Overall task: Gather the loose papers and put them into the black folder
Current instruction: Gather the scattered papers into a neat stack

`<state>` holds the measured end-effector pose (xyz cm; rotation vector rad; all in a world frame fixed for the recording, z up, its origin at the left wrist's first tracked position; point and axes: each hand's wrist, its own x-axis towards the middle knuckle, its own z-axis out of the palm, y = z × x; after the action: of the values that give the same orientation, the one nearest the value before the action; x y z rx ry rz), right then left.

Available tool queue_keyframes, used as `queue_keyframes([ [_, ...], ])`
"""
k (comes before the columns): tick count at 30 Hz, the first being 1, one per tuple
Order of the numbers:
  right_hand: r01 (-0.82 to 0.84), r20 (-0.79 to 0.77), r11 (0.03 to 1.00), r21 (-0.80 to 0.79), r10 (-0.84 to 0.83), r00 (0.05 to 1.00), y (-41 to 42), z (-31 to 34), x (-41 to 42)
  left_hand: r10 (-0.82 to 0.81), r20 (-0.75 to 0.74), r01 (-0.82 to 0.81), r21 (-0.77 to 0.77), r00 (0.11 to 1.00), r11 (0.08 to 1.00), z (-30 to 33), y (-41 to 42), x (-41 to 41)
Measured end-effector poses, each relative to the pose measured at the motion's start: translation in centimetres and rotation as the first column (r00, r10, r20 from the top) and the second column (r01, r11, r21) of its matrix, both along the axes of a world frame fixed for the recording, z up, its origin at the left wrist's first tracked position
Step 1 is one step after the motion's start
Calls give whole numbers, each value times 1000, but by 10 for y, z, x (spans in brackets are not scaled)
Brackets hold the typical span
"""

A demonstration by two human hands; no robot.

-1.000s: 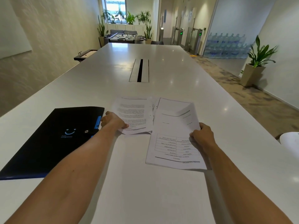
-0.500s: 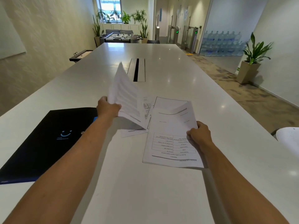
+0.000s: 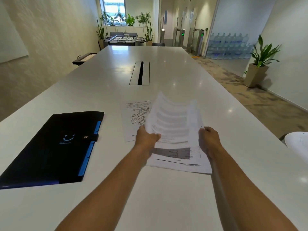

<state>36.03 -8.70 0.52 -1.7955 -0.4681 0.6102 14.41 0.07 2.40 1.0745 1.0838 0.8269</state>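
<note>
A black folder (image 3: 55, 145) with a blue edge and a snap strap lies shut on the white table (image 3: 150, 205) at the left. My left hand (image 3: 145, 139) grips a blurred sheet of text (image 3: 171, 120), held raised over a flat stack of papers (image 3: 181, 161) in front of me. My right hand (image 3: 209, 141) grips the right edge of that stack. One sheet with a flow diagram (image 3: 135, 119) lies flat between the folder and the stack, touched by neither hand.
A cable slot (image 3: 140, 73) runs along the table's middle further away. A white rounded object (image 3: 298, 145) shows at the right edge. A potted plant (image 3: 257, 69) stands on the floor to the right.
My left hand has carried the lifted sheet to the right, from beside the folder to over the stack. The diagram sheet beneath it is now uncovered. My right hand stays on the stack.
</note>
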Motion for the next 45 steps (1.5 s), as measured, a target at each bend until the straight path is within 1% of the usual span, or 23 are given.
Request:
queue_keyframes([
  [1,23,16,999,-37,-22,1000,2,4,1,-28,-38,27,-21,999,999,-7,-5,2],
  [3,55,-25,994,-93,-57,998,3,9,3,-89,-187,96,24,978,995,-12,-12,3],
  [4,47,-61,995,-92,-53,997,3,10,2,-114,-244,130,51,963,990,-12,-13,4],
  [5,36,-70,997,-72,-41,997,2,9,1,-144,-262,163,51,954,985,-12,-13,4],
  [7,5,41,999,-44,-4,999,-3,3,-4,-196,-251,204,7,948,979,-6,-13,3],
  [8,2,113,999,-49,4,994,-5,-1,-6,-194,-293,208,16,936,978,-2,-11,1],
  [9,10,165,998,-57,-1,986,-6,-3,-8,-172,-440,233,88,882,969,2,-7,-2],
  [10,20,194,998,-59,-8,981,-6,-4,-10,-97,-607,257,183,789,949,4,0,-6],
  [11,22,205,998,-52,-11,979,-5,-4,-10,22,-715,254,276,699,927,6,8,-10],
  [12,19,203,999,-46,-9,979,-4,-4,-9,124,-745,224,348,655,910,7,16,-16],
  [14,5,198,999,-42,3,980,-3,-4,-7,243,-743,134,407,623,903,9,33,-26],
  [15,-4,206,999,-46,14,979,-2,-4,-5,272,-750,90,403,602,911,8,42,-30],
  [17,-16,222,998,-59,29,975,-1,-4,-3,279,-775,28,357,567,934,7,57,-36],
  [20,-25,240,997,-68,41,970,2,-4,-3,273,-750,-76,286,602,955,8,76,-35],
  [23,-33,276,997,-75,53,960,4,-5,-4,258,-731,-125,233,631,964,13,87,-24],
  [27,-55,288,995,-84,78,955,6,-7,-5,216,-751,-147,159,624,976,21,96,-15],
  [29,-81,297,992,-94,105,949,6,-7,-6,192,-745,-157,118,639,980,24,99,-13],
  [34,-177,293,981,-81,193,936,10,-5,-8,179,-690,-164,88,701,983,25,104,-11],
  [36,-203,283,976,-74,215,935,14,-5,-12,174,-634,-167,71,753,983,24,104,-10],
  [39,-236,265,969,-69,246,932,20,-5,-21,144,-457,-164,-4,878,986,17,102,-7],
  [40,-246,263,967,-66,254,931,22,-5,-24,127,-416,-147,-17,901,989,14,102,-7],
  [42,-263,261,963,-59,269,927,24,-6,-28,118,-398,-127,4,910,992,10,100,-6],
  [45,-286,247,957,-45,288,925,23,-6,-28,69,-298,-85,-42,952,995,4,99,-6],
])
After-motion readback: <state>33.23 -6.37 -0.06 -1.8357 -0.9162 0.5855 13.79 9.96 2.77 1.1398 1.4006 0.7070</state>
